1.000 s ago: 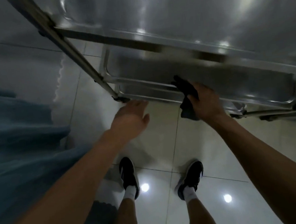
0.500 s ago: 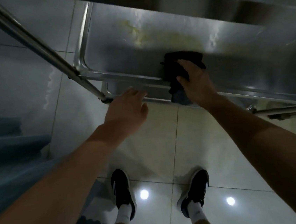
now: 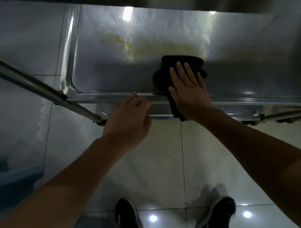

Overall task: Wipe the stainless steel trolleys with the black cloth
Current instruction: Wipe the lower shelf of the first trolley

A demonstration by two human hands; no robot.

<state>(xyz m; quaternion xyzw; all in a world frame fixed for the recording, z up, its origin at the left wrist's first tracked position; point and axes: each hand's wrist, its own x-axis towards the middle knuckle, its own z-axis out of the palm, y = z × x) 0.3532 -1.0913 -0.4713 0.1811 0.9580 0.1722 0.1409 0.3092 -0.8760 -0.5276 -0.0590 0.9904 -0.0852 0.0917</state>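
Note:
A stainless steel trolley shelf point(image 3: 107, 68) fills the upper half of the head view, with a yellowish smear point(image 3: 159, 47) across its middle. The black cloth point(image 3: 162, 75) lies on the shelf near its front rim, one end hanging over the rim. My right hand point(image 3: 189, 89) presses flat on the cloth with straight fingers. My left hand point(image 3: 128, 121) hovers at the front rim to the left of the cloth, fingers loosely curled, holding nothing.
A steel trolley leg point(image 3: 31, 85) slants from the upper left down to the shelf corner. A lower shelf edge point(image 3: 248, 112) shows under the front rim. My two black shoes point(image 3: 128, 222) stand on the glossy tiled floor. Blue fabric point(image 3: 10, 184) sits at the left.
My right hand has pushed the cloth farther onto the shelf, toward the yellowish smear, with fingers now flat. The camera has tilted down toward the shelf. My left hand stays near the front rim.

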